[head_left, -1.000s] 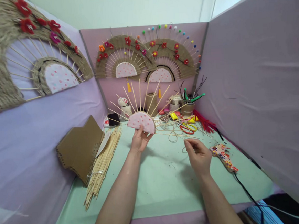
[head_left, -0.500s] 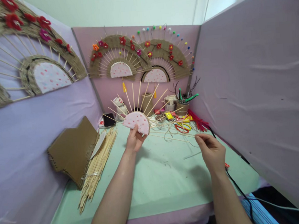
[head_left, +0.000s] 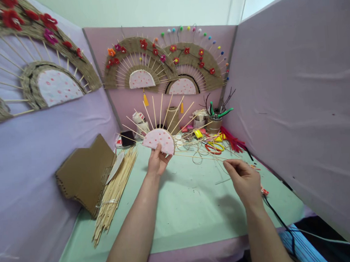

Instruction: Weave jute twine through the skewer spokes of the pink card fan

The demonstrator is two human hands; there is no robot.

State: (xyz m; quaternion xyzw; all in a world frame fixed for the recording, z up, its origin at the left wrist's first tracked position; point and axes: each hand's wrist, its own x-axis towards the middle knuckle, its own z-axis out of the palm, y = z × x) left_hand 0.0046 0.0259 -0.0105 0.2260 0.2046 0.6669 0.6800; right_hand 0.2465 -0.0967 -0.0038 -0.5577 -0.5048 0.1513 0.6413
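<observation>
Left hand (head_left: 157, 161) clamped on the bottom edge of the fan (head_left: 159, 141), a pink dotted half-disc with bare sticks. It is upright above the tabletop (head_left: 184, 211), centre frame, same as a second ago. Right hand (head_left: 244, 180), fingers pinched on thin twine (head_left: 199, 160), has dropped slightly down-left since half a second ago. Stick bundle (head_left: 115, 188) and cardboard (head_left: 84, 174) at lower left.
</observation>
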